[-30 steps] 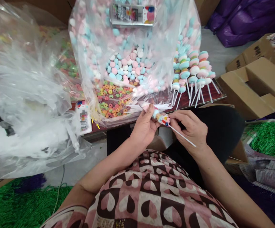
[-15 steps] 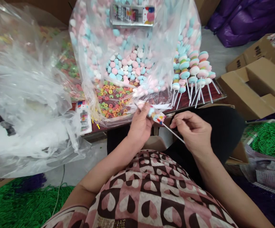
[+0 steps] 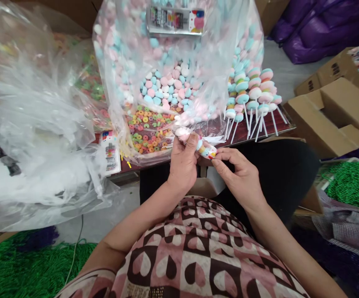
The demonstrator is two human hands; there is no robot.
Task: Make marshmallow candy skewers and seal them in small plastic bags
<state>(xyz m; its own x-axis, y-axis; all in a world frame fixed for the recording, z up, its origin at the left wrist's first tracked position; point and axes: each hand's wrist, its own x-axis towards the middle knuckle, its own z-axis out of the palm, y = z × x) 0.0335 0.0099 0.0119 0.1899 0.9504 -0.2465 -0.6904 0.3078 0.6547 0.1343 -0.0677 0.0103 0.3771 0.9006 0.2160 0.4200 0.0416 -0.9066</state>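
While a clear bag (image 3: 225, 45) of marshmallows (image 3: 167, 85) lies just beyond and marshmallow sticks (image 3: 255, 87) crowd the far right, the left hand (image 3: 184, 163) grips a wrapped candy skewer (image 3: 202, 147) by the table's (image 3: 281, 123) near edge; its long axis slants from far left to near right, where the right hand (image 3: 243, 176) pinches its end.

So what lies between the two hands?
In the head view, the wrapped candy spans the gap: the left hand grips it, and the right hand has its fingertips at the lower end.
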